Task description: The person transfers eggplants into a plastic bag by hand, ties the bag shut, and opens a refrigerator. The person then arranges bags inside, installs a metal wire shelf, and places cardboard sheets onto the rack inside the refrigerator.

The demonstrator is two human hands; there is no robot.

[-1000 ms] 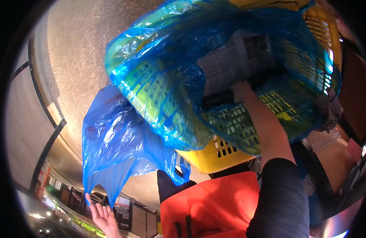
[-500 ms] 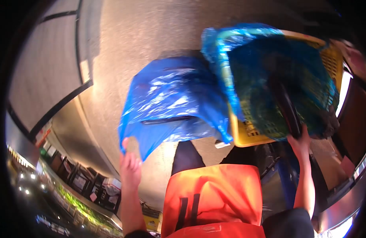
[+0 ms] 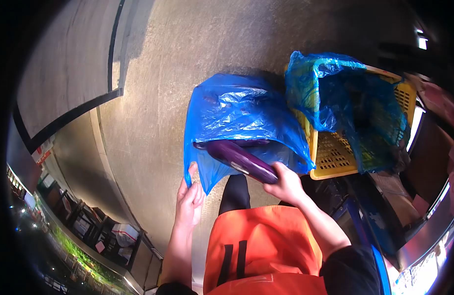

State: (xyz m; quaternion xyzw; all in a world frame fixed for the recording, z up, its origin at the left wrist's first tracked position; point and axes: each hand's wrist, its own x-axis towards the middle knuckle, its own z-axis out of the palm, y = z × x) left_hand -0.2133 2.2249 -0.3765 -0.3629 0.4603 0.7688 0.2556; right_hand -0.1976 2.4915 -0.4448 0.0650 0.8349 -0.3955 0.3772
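A long purple eggplant (image 3: 242, 161) slants into the mouth of a blue plastic bag (image 3: 232, 110), its near end grasped by the right hand (image 3: 285, 183), which leaves the far end free to point inside. The left hand (image 3: 189, 197) pinches the mouth's left corner, apparently to spread the opening. Beside the bag's right edge sits a yellow crate (image 3: 313, 147), blue liner (image 3: 300, 81) draped over its far-left corner.

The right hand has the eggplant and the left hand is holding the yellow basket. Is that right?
Not quite: the left hand is holding the blue plastic bag, as the head view shows. The right hand does have the eggplant.
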